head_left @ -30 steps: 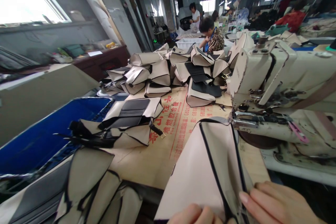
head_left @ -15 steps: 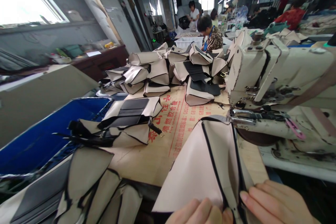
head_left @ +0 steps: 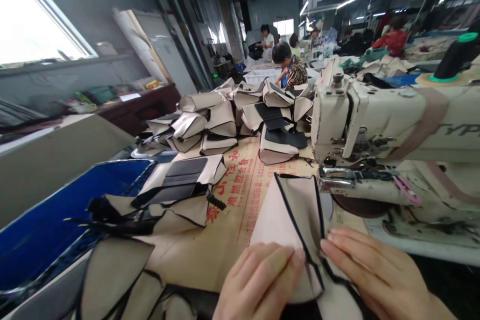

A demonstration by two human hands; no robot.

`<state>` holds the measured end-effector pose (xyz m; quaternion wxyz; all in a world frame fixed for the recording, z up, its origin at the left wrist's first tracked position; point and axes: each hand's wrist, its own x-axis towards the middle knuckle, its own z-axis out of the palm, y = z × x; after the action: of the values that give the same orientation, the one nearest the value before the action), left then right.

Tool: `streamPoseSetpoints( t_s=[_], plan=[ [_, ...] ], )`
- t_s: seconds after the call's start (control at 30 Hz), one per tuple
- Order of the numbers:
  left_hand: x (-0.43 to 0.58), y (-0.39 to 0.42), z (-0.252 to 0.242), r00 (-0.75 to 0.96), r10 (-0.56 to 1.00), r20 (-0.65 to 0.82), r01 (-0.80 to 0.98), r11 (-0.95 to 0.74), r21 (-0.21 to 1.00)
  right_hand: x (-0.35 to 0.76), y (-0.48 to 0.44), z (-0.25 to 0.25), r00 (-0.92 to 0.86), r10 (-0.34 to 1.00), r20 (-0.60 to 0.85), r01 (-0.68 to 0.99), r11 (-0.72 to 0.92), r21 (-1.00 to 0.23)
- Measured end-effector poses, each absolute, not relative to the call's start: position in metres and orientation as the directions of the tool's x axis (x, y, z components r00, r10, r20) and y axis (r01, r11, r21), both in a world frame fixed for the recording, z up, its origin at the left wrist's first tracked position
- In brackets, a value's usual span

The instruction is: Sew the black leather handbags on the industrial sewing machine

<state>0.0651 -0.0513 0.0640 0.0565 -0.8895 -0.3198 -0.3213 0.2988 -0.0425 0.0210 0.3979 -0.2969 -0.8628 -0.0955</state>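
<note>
A beige bag with black edging [head_left: 268, 215] stands in front of me at the near end of the plywood board. My left hand [head_left: 260, 277] pinches its left panel near the black seam, fingers bent and pressed together. On the other side my right hand [head_left: 371, 267] grips the right edge, thumb and fingers closed on the black binding. Between the hands the bag's gusset narrows toward me, its far end wide. Just beyond and to the right is the sewing machine [head_left: 356, 115], its arm close to the bag's far right corner. The bag's underside is hidden.
A plywood board [head_left: 228, 230] with red print carries a pile of beige bags [head_left: 221, 115] at the back. More bags [head_left: 180, 215] lie left, beside a blue bin [head_left: 112, 180]. Pink thread snips [head_left: 407, 190] rest on the machine. A co-worker [head_left: 294, 67] sits beyond the pile.
Both hands have come up and forward in view, the left further onto the bag's panel. The bag now sits less tall in view. My view has tilted up and turned right.
</note>
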Motion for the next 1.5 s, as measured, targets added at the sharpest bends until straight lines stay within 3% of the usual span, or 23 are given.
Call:
streamPoseSetpoints(
  t_s=[0.2, 0.33, 0.47, 0.6, 0.73, 0.87, 1.13, 1.23, 1.37, 1.5],
  plan=[
    [0.073, -0.002, 0.085, 0.526, 0.609, 0.594, 0.544, -0.778, 0.315, 0.295, 0.008, 0.053, -0.443, 0.588, 0.677, 0.492, 0.791, -0.364],
    [0.085, 0.022, 0.045, 0.454, 0.780, 0.431, 0.524, -0.625, 0.579, 0.298, 0.033, 0.006, -0.478, 0.676, 0.561, 0.468, 0.736, -0.489],
    [0.099, 0.036, 0.011, 0.416, 0.850, 0.324, 0.506, -0.513, 0.693, 0.305, 0.040, -0.031, -0.497, 0.751, 0.434, 0.471, 0.654, -0.592],
    [0.109, 0.042, 0.002, 0.360, 0.863, 0.353, 0.501, -0.498, 0.707, 0.305, 0.038, -0.031, -0.443, 0.767, 0.463, 0.563, 0.641, -0.522],
    [0.114, 0.046, -0.012, 0.215, 0.846, 0.488, 0.501, -0.525, 0.689, 0.300, 0.041, -0.030, -0.454, 0.715, 0.532, 0.564, 0.693, -0.449],
    [0.110, 0.054, -0.020, 0.378, 0.756, 0.535, 0.436, -0.655, 0.617, 0.300, 0.047, -0.035, -0.467, 0.741, 0.482, 0.523, 0.671, -0.525],
    [0.100, 0.064, 0.001, 0.696, 0.693, 0.190, 0.521, -0.669, 0.531, 0.307, 0.052, -0.042, -0.482, 0.809, 0.337, 0.544, 0.578, -0.609],
    [0.101, 0.066, 0.006, 0.701, 0.700, 0.136, 0.554, -0.654, 0.515, 0.306, 0.052, -0.045, -0.454, 0.839, 0.299, 0.542, 0.527, -0.655],
    [0.101, 0.072, 0.005, 0.653, 0.750, 0.107, 0.558, -0.572, 0.601, 0.302, 0.055, -0.050, -0.321, 0.909, 0.264, 0.551, 0.406, -0.729],
    [0.100, 0.075, -0.005, 0.594, 0.796, 0.113, 0.522, -0.489, 0.699, 0.301, 0.060, -0.054, -0.445, 0.813, 0.376, 0.568, 0.580, -0.584]
  ],
)
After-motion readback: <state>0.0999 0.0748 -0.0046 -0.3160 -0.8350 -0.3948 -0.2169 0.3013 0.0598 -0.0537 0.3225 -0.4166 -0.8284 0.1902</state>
